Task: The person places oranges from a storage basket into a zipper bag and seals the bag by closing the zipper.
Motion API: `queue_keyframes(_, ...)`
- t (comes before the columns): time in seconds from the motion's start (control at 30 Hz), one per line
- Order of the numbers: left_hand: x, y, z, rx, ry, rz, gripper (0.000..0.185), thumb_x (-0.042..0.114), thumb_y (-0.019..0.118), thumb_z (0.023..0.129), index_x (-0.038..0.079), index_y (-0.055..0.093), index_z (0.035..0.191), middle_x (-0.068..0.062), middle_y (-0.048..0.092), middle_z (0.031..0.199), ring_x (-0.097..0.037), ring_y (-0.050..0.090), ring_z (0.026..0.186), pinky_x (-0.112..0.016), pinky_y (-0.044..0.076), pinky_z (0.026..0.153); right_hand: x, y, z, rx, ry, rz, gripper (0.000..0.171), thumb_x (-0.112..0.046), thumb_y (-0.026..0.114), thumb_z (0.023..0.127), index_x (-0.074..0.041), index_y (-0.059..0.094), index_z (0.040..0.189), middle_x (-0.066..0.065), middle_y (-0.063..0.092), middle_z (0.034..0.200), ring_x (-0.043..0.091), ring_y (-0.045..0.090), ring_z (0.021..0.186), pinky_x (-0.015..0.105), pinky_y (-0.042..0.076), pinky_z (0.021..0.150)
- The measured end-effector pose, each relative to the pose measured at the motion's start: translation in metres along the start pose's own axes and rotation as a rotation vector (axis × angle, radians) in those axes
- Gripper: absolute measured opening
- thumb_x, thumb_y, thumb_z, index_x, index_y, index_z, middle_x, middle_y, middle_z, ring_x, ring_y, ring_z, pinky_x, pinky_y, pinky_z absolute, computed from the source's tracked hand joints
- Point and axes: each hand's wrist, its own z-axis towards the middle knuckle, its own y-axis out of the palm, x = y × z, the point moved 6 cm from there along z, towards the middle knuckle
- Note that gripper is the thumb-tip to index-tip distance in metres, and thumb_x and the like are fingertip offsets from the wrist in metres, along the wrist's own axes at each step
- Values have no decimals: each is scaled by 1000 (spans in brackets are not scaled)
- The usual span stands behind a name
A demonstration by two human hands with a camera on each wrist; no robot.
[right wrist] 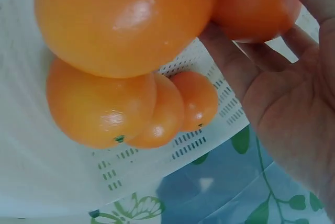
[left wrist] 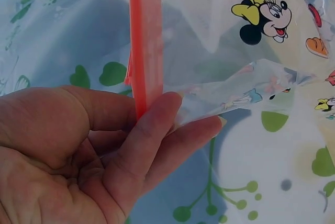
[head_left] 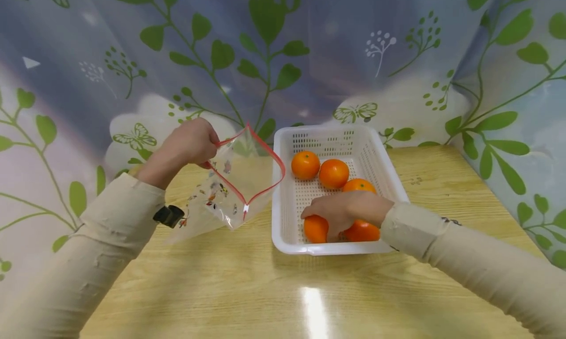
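My left hand (head_left: pixel 207 151) pinches the red zip rim of a clear plastic bag (head_left: pixel 234 184) printed with small cartoon figures and holds it up with its mouth gaping toward the basket. In the left wrist view the thumb and fingers (left wrist: pixel 157 114) clamp the red zip strip (left wrist: pixel 145 35). My right hand (head_left: pixel 329 218) reaches into a white perforated basket (head_left: pixel 279 191), its fingers curled over the front-left orange (head_left: pixel 316 229). In the right wrist view that orange (right wrist: pixel 256 4) sits between the fingers. A second orange (head_left: pixel 363 232) lies under the wrist.
Three more oranges (head_left: pixel 333 173) lie toward the back of the basket. The basket stands on a light wooden table (head_left: pixel 247 290). A leaf-patterned curtain (head_left: pixel 265 59) closes in the back and both sides. A black strap device (head_left: pixel 168 215) sits on my left wrist.
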Motion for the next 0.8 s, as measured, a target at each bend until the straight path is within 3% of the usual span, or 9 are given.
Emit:
queue_keyframes(0.07,3,0,0,-5,3,4,30,-8,42,77,11,47,55,3,41,46,-15,66,56,-26,43,53,2,-6,-5,24,-11,30,71,-14,78,78,-17,47,142,1,50,132,18,47,110,35,40,97)
queue_keyframes(0.13,4,0,-1,-3,8,5,31,-8,42,77,11,48,54,3,44,46,-15,66,56,-25,42,52,5,-16,-13,61,-24,67,72,-19,78,80,-17,44,144,1,46,139,19,43,122,39,34,105)
queue_keyframes(0.23,5,1,-1,2,2,10,29,-9,42,76,10,50,55,2,46,47,-16,67,57,-25,42,51,9,-36,-26,133,-43,96,74,-25,76,82,-17,40,146,3,42,144,23,39,129,44,31,107)
queue_keyframes(0.3,5,1,-1,-1,-6,15,27,-9,42,75,7,53,57,1,46,48,-16,66,56,-25,43,51,12,-50,-35,183,-68,111,74,-26,75,83,-16,39,147,6,43,142,25,42,126,45,34,104)
queue_keyframes(0.47,4,4,-1,-13,-17,11,29,-9,41,75,3,66,68,-11,68,71,-15,66,57,-27,51,55,15,-81,-52,326,-112,116,72,-23,75,82,-8,42,144,13,44,141,29,45,120,45,38,100)
queue_keyframes(0.67,6,6,0,-12,-21,5,28,-7,42,78,2,68,73,-18,69,87,-16,67,58,-30,54,58,10,-107,-60,475,-139,171,77,-26,77,82,-9,38,146,9,41,144,25,46,120,42,39,101)
queue_keyframes(0.8,7,8,1,-18,-16,17,27,-8,40,76,7,55,60,-8,59,66,-16,67,58,-26,50,52,-2,-113,-55,568,-161,240,78,-31,77,81,-10,36,144,6,47,136,19,52,111,36,44,94)
